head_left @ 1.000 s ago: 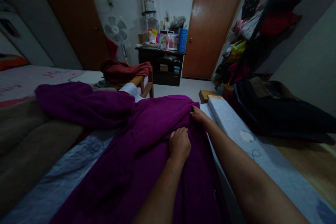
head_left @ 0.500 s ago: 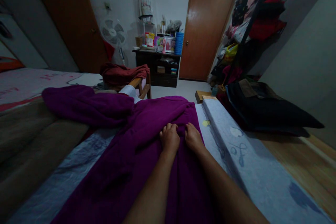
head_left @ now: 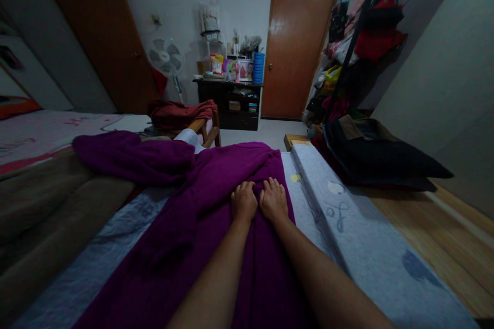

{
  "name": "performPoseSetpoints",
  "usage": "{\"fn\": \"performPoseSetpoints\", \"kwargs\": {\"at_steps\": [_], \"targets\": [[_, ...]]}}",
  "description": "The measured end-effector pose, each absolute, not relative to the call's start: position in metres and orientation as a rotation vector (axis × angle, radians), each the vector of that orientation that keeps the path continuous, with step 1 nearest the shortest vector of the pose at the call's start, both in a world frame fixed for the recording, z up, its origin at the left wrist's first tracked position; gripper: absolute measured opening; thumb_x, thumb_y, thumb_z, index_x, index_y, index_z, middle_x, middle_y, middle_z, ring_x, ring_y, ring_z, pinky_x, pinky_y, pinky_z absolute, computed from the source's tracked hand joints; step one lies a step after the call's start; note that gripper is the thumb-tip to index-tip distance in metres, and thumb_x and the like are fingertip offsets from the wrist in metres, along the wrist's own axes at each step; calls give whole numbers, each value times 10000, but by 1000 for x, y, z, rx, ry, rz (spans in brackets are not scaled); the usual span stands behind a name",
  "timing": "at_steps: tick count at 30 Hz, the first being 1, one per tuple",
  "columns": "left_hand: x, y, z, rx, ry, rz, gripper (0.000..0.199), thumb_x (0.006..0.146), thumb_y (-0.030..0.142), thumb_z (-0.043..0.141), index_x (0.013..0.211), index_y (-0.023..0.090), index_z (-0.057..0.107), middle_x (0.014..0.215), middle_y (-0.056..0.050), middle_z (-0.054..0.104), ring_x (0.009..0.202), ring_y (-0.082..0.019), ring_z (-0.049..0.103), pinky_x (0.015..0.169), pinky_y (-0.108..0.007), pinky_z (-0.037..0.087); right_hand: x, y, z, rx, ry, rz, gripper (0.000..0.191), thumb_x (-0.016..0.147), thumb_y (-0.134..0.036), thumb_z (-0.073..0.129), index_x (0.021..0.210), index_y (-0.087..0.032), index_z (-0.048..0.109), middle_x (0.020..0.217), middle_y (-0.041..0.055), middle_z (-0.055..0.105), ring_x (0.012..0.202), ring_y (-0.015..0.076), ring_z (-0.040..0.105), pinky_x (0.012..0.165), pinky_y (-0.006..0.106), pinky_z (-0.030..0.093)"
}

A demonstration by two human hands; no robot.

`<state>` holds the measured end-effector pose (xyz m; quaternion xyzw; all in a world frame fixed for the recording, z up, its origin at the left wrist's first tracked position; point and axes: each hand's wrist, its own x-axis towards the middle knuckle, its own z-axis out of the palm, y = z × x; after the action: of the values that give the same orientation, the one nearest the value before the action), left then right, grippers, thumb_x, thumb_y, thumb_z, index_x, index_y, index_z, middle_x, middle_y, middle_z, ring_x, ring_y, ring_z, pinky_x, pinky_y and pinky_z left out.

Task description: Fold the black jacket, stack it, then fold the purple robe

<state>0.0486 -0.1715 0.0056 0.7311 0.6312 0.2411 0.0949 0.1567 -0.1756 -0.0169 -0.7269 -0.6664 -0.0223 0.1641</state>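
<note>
A purple long-sleeved garment [head_left: 216,190] is spread over the bed, one sleeve [head_left: 135,157] stretched out to the left. On its right part my left hand [head_left: 244,203] is closed, the fingers curled into the cloth and the thumb side at a fold. Close beside it, my right hand [head_left: 275,200] rests palm down on the same garment with its fingers slightly apart. What lies under the fingertips of both hands is hidden.
Right of the garment runs the pale patterned mattress edge [head_left: 347,226]. Dark folded clothes [head_left: 378,151] are stacked on a wooden surface [head_left: 420,216]. At left lie a brown plush blanket [head_left: 46,221] and a reddish cloth [head_left: 181,113]. A fan [head_left: 165,56] and dark cabinet [head_left: 227,108] stand behind.
My right hand has shifted slightly left, nearer my left hand, and its fingers have spread out on the cloth. The camera view has turned a little. The garment lies much the same.
</note>
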Motion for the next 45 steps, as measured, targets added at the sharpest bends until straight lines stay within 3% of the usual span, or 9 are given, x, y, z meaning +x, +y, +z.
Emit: {"fn": "performPoseSetpoints", "kwargs": {"at_steps": [9, 15, 22, 24, 27, 31, 34, 38, 45], "targets": [[52, -173, 6, 2149, 1900, 650, 309, 940, 201, 388, 1186, 217, 573, 1218, -88, 608, 1133, -215, 540, 940, -362, 405, 156, -180, -19, -2029, -1854, -89, 473, 938, -269, 342, 1355, -115, 502, 1451, 142, 453, 1373, 259, 342, 1119, 428, 202], [19, -195, 32, 2355, 1606, 466, 446, 862, 119, 472, 1301, 189, 511, 1324, -90, 563, 1219, -171, 506, 1035, -300, 359, 155, -181, -20, -1999, -1823, -126, 466, 940, -264, 338, 1338, -97, 515, 1437, 163, 464, 1354, 268, 368, 1111, 436, 206], [-79, -272, 71, 2445, 2154, 338, 598, 752, 196, 646, 1330, 275, 515, 1501, -109, 368, 1405, -376, 216, 1107, -597, 169, 155, -181, -22, -1992, -1802, -164, 449, 927, -258, 345, 1301, -107, 543, 1414, 150, 494, 1324, 267, 401, 1097, 428, 224], [-103, -285, 68, 2334, 2249, 176, 706, 708, 161, 664, 1368, 326, 477, 1541, -110, 290, 1405, -432, 187, 1058, -641, 230, 155, -181, -22, -2002, -1797, -165, 450, 924, -255, 344, 1301, -114, 543, 1417, 145, 492, 1325, 267, 400, 1096, 426, 221], [-130, -290, 57, 2244, 2223, 121, 721, 742, 51, 539, 1392, 349, 448, 1548, -121, 264, 1355, -380, 344, 1000, -543, 384, 155, -182, -21, -2001, -1813, -149, 459, 924, -251, 333, 1307, -102, 537, 1413, 156, 492, 1325, 267, 398, 1096, 418, 218], [-144, -286, 56, 2223, 2029, 399, 650, 726, -9, 445, 1321, 236, 538, 1385, -113, 493, 1211, -227, 530, 1023, -373, 412, 155, -184, -19, -1993, -1818, -158, 457, 923, -247, 329, 1298, -99, 544, 1395, 163, 509, 1308, 269, 413, 1086, 412, 228], [-145, -282, 72, 2012, 1837, 795, 443, 765, 86, 469, 1163, 191, 634, 1173, -76, 640, 1116, -216, 582, 1029, -372, 416, 155, -184, -19, -1989, -1807, -160, 455, 917, -242, 341, 1303, -109, 542, 1393, 159, 513, 1311, 265, 409, 1087, 417, 221], [-140, -279, 105, 1303, 1486, 1374, 289, 785, 230, 540, 1047, 183, 654, 1019, -39, 693, 992, -223, 635, 956, -416, 483, 155, -183, -18, -1992, -1809, -151, 458, 920, -250, 338, 1304, -100, 538, 1396, 160, 508, 1318, 262, 399, 1090, 412, 218], [-124, -290, 135, 455, 998, 1831, 406, 747, 103, 552, 1095, 309, 588, 1104, 31, 660, 946, -157, 648, 783, -329, 573, 157, -182, -15, -1978, -1836, -122, 442, 919, -248, 353, 1286, -107, 553, 1377, 169, 522, 1302, 259, 416, 1074, 405, 244]]}}
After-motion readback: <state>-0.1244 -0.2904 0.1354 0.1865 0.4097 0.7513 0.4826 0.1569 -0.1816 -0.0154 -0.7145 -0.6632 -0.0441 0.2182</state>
